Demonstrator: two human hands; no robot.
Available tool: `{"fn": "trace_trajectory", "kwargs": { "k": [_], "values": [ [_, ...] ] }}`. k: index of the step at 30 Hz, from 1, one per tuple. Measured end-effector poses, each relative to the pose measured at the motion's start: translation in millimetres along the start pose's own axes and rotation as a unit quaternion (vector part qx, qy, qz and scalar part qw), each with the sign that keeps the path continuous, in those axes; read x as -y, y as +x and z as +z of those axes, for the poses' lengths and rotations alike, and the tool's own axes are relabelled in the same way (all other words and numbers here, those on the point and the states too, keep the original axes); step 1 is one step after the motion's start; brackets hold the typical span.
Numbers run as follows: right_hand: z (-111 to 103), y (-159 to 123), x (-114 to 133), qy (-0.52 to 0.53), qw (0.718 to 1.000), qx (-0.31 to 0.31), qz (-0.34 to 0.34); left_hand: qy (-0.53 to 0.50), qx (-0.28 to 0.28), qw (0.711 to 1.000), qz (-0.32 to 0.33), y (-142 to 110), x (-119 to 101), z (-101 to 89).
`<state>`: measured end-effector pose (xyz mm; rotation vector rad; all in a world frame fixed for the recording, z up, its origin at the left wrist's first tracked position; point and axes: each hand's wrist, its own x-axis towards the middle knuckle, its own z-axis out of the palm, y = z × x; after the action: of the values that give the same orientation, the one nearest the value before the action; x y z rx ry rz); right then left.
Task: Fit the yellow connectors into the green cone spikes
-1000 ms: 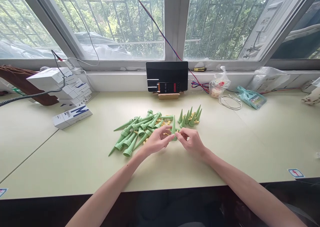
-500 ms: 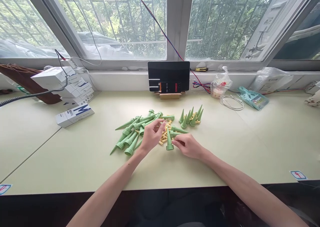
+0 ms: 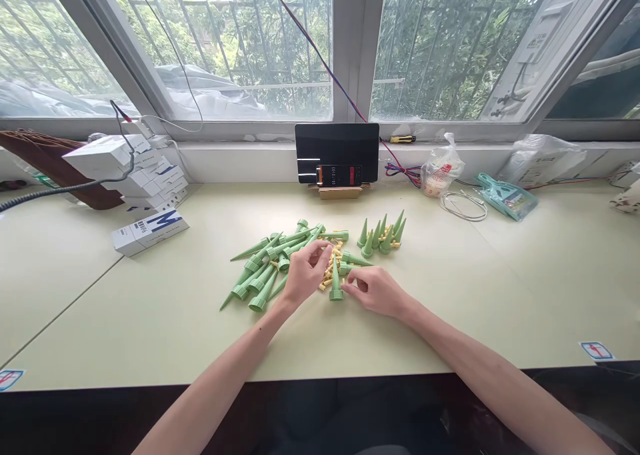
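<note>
My left hand [image 3: 306, 273] has its thumb and forefinger closed at the tip of a green plastic watering spike [image 3: 337, 288], whose wide ribbed collar points down towards me. Beside that collar is my right hand [image 3: 376, 291], its fingers pinching a small yellow peg [image 3: 344, 281], partly hidden by the fingertips. Behind the held spike lies a heap of yellow pegs [image 3: 327, 283]. A loose pile of green spikes [image 3: 257, 283] spreads to the left, partly covered by my left hand. A few more spikes [image 3: 356, 259] lie just beyond my right hand.
Several upright spikes [image 3: 369, 245] with yellow pegs stand at the back right. Behind are a phone [image 3: 340, 175] and a black tablet [image 3: 337, 141]. White boxes [image 3: 150, 231] are at left; a plastic bag [image 3: 443, 168], coiled cable [image 3: 464, 207] and teal tool [image 3: 507, 198] at right.
The held spike's collar has swung slightly left and the spike now stands straighter. My right fingertips have shifted a little beside it; my left hand has barely moved.
</note>
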<state>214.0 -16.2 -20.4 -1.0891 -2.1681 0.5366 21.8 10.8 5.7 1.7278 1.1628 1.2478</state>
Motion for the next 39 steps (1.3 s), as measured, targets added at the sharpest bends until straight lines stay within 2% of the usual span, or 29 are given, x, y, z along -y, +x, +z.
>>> {"fn": "trace_trajectory", "kwargs": {
  "k": [4,9,15,22,28,34,39],
  "values": [
    [-4.0,1.1,-1.3,0.014,1.000,-0.017,0.012,0.013,-0.008,1.000,0.004,0.4,-0.7,-0.8],
    [-10.1,3.9,-7.8,0.048,0.992,-0.103,0.048,0.046,-0.008,0.999,0.027,0.5,0.0,-3.1],
    [-14.3,6.3,-17.9,0.038,0.983,-0.153,0.091,0.132,0.039,0.987,0.078,2.6,2.5,-9.4],
    [-16.4,7.2,-17.6,0.026,0.983,-0.160,0.090,0.186,0.103,0.966,0.147,8.1,10.1,-20.0],
    [-15.8,6.6,-15.1,0.057,0.985,-0.134,0.088,0.230,0.111,0.957,0.136,10.7,9.6,-26.7],
    [-12.5,5.7,-14.4,0.053,0.988,-0.114,0.088,0.273,0.176,0.938,0.122,11.1,5.5,-35.5],
    [-11.6,5.3,-15.6,0.042,0.989,-0.110,0.085,0.306,0.202,0.922,0.124,11.3,-2.2,-39.8]
  ]
}}
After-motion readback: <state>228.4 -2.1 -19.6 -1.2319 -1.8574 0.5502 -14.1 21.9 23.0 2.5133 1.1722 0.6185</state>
